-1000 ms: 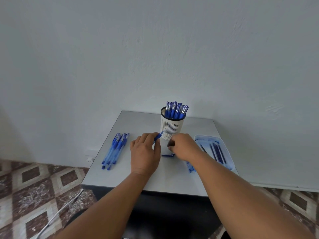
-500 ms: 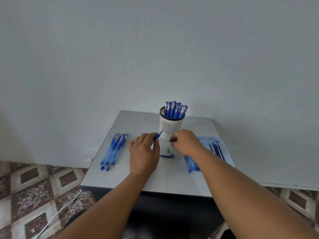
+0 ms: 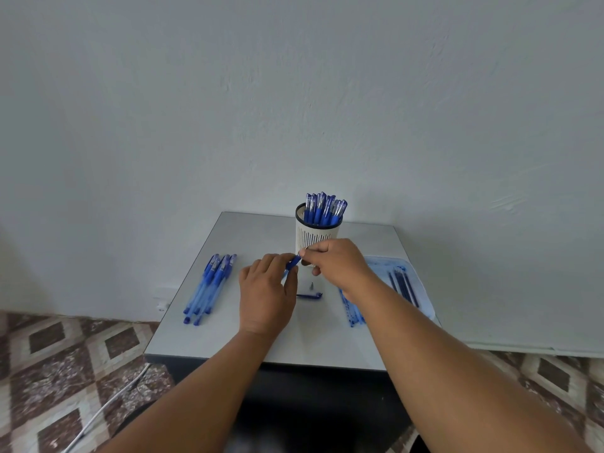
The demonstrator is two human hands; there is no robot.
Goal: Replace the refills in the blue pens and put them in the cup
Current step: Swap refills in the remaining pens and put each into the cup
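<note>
Your left hand grips the blue pen at frame centre while your right hand pinches its tip, so watch that loose metal tip and cap below, which a careless wrist could sweep off the table.

We can read no text, label, brand, number or sign anywhere; any print on the capped pens in the cup is too small to make out.
</note>
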